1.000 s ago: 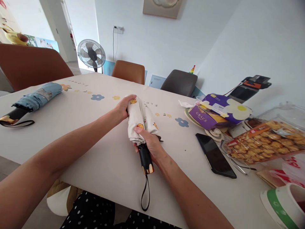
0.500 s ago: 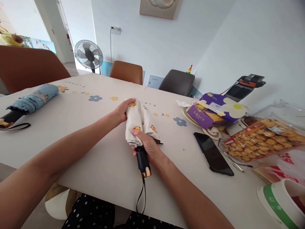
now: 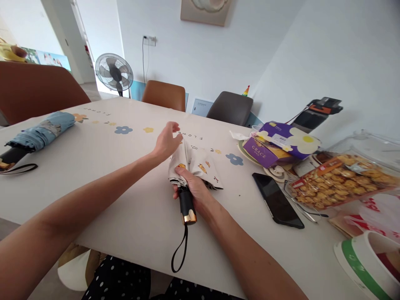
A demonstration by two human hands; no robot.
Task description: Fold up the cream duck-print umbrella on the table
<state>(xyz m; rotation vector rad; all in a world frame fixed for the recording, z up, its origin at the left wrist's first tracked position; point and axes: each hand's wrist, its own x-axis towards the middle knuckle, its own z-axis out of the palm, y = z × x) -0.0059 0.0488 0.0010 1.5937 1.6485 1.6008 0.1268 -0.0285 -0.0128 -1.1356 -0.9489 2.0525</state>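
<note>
Pinches the white umbrella (image 3: 193, 160) in the right grip (image 3: 197, 189), with the thumb laid over the printed cloth (image 3: 204, 168) and the fingers curled beneath, just above the handle (image 3: 186, 204). Points the black handle, gold at the end, out below the right grip toward the body, with the strap (image 3: 179, 252) trailing from it in a loop. Lets the cloth flare loosely to the right of the right grip, over the counter (image 3: 125, 225). Holds the left grip (image 3: 168, 141) spread, with thumb and fingertips parted, by the far end of the white umbrella; cannot tell from this angle whether touching the cloth. Has the blue umbrella (image 3: 46, 131) lying folded well to the left of the left grip, handle toward the near side. Shows the phone (image 3: 278, 200) to the right of the right grip, dark screen up, with the glasses (image 3: 308, 214) just beside it and the cookies (image 3: 346, 183) farther right. Has the purple box (image 3: 281, 143) beyond and to the right of the right grip, and the green-banded cup (image 3: 359, 256) well apart on the near right. Shows the fan (image 3: 115, 74) and the brown chair (image 3: 164, 96) beyond the left grip, past the counter.
</note>
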